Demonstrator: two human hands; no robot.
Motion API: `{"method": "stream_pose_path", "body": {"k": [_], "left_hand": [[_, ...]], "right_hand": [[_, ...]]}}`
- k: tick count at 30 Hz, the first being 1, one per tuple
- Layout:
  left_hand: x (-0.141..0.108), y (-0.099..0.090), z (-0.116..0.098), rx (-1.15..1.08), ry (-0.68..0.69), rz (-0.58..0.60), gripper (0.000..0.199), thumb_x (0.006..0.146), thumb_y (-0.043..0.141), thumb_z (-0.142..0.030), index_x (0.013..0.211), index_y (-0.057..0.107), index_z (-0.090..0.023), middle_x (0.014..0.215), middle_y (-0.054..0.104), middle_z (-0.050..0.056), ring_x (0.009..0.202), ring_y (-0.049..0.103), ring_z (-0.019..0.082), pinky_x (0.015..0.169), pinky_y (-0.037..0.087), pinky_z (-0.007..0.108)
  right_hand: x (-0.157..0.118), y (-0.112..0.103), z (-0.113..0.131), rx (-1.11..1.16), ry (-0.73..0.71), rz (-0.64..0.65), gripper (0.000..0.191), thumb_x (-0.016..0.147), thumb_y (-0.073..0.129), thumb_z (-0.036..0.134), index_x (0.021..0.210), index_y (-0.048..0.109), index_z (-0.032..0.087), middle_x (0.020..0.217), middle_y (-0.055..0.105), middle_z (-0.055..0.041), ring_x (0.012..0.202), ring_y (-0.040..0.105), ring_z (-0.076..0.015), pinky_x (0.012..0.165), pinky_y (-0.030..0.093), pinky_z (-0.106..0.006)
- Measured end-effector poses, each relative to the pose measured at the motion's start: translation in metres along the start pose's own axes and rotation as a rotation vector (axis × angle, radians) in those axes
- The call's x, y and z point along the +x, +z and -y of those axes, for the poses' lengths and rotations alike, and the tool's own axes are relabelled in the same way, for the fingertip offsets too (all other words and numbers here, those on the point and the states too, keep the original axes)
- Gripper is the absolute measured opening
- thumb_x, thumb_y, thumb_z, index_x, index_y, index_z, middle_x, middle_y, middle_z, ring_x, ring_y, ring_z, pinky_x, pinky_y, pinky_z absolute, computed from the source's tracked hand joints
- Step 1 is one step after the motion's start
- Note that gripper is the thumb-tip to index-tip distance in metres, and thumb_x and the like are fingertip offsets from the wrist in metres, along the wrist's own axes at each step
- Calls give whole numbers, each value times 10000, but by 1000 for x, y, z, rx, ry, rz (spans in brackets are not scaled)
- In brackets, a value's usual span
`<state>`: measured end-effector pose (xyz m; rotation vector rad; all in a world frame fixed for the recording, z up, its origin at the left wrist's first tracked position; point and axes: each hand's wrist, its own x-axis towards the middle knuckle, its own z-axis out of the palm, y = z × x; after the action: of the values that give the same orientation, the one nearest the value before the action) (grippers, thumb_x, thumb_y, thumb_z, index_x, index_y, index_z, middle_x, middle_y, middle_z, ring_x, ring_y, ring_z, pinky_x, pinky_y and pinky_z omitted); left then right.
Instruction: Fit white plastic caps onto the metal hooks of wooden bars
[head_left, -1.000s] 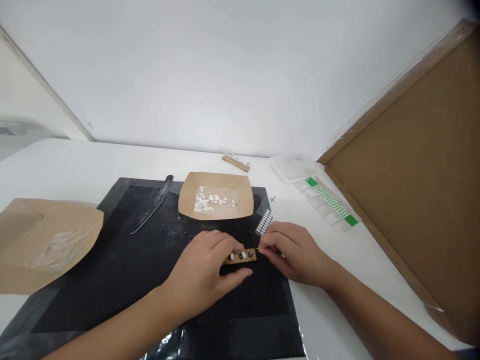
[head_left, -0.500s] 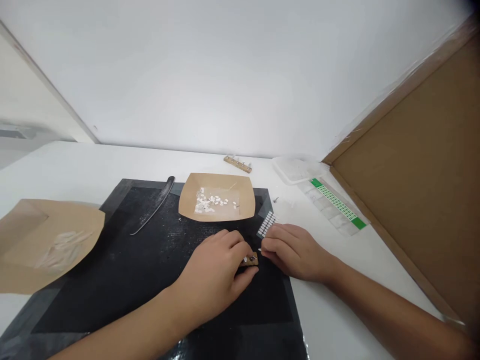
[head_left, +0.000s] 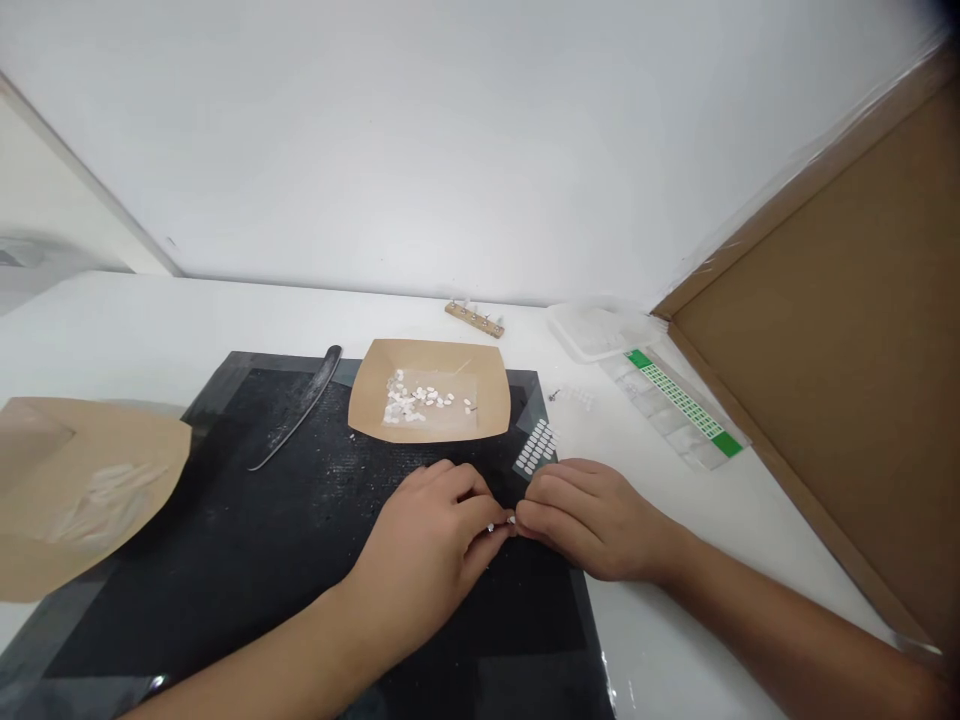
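Note:
My left hand (head_left: 442, 535) pinches a small brown strip (head_left: 511, 530) over the black mat (head_left: 300, 560), with fingers wrapped round most of it. My right hand (head_left: 581, 515) is closed at the strip's right end, fingertips against a tiny white piece (head_left: 511, 519) there. A sheet of white oval stickers (head_left: 535, 447) lies just beyond my right hand. Behind my hands stands a brown paper tray (head_left: 367, 400) with small white pieces (head_left: 405, 400) in it.
A second paper tray (head_left: 161, 430) is at the left, near a black curved file (head_left: 304, 410). Another strip with pins (head_left: 474, 319) lies at the back. To the right are a clear lid (head_left: 600, 335), a green-edged packet (head_left: 682, 405) and a cardboard panel (head_left: 832, 330).
My right hand has moved slightly down and left, bringing its fingertips to the strip. My left fingers have closed further over the strip. The view has shifted slightly.

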<state>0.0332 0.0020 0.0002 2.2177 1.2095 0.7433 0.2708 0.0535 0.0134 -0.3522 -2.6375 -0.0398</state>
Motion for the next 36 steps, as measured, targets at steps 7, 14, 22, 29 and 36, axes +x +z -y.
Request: {"method": "stream_pose_path", "body": {"k": [7,14,22,29,36], "left_hand": [[2,0,-1,4,1,-9,81,982,738,-175,917,762,-218,939,722,22,875,650,220,802,508,371],[2,-1,0,-12,-3,-20,74,970,758,-179,909,773,-218,926,725,19,862,651,213,793,512,364],[3,-2,-1,-23,-14,-2,67,959,771,-175,916,782,-226,922,729,14,865,656,216,800,514,372],[5,-3,0,-35,-18,-1,79,964,761,-167,906,789,-212,919,731,24,861,662,214,814,519,375],[3,-3,0,-38,-10,0,73,969,763,-178,912,797,-208,922,740,25,863,666,216,831,524,388]], "right_hand": [[1,0,1,9,-14,-1,163,1088,565,126,965,671,141,795,669,-25,738,580,-175,645,421,-309],[-1,1,0,0,7,17,116,1082,594,141,997,672,144,819,681,-27,752,576,-181,656,407,-321],[1,1,0,13,0,23,144,1092,564,127,994,666,153,809,673,-19,754,569,-175,666,404,-315],[2,-1,-1,62,15,16,225,1114,523,145,948,671,175,797,667,-12,771,586,-172,690,431,-309],[2,1,-3,158,132,13,323,1146,495,226,880,676,197,773,636,-7,723,550,-150,690,448,-286]]}}
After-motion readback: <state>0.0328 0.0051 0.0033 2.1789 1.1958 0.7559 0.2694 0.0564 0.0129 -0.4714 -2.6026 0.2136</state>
